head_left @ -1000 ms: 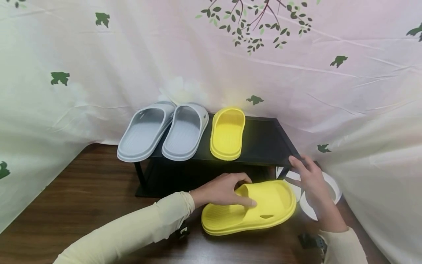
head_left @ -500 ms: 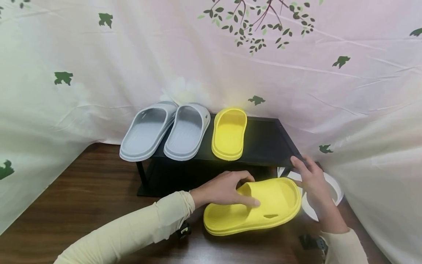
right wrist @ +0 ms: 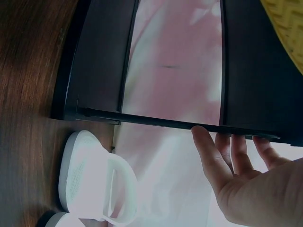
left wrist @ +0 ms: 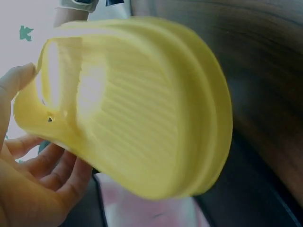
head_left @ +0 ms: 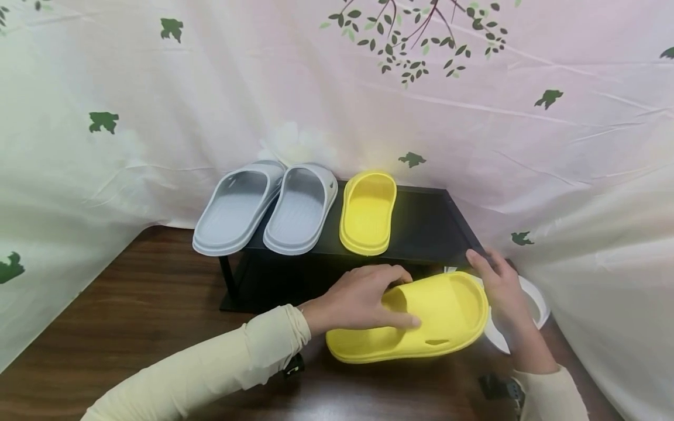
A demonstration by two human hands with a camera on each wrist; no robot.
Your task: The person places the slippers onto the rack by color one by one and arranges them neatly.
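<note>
A yellow slipper [head_left: 447,313] is raised in front of the black shoe rack [head_left: 421,228], its toe end pointing right. My left hand [head_left: 363,298] grips it at the upper, with the thumb over the strap's edge; in the left wrist view the other fingers [left wrist: 52,165] lie along the side. My right hand [head_left: 500,292] is at the rack's right front corner. In the right wrist view its fingers [right wrist: 241,156] reach out fairly straight and touch the rack's dark side bar. Another yellow slipper [head_left: 367,216] sits on the top shelf, right of two grey slippers [head_left: 300,213].
White slippers [right wrist: 92,179] lie on the brown wooden table [head_left: 131,316] at the rack's right side, partly hidden by my right hand in the head view. A pale curtain [head_left: 295,70] with leaf prints hangs behind and at both sides.
My left hand has raised the yellow slipper and shifted it slightly right, so it overlaps more of the white slippers. My right hand keeps its place at the rack corner.
</note>
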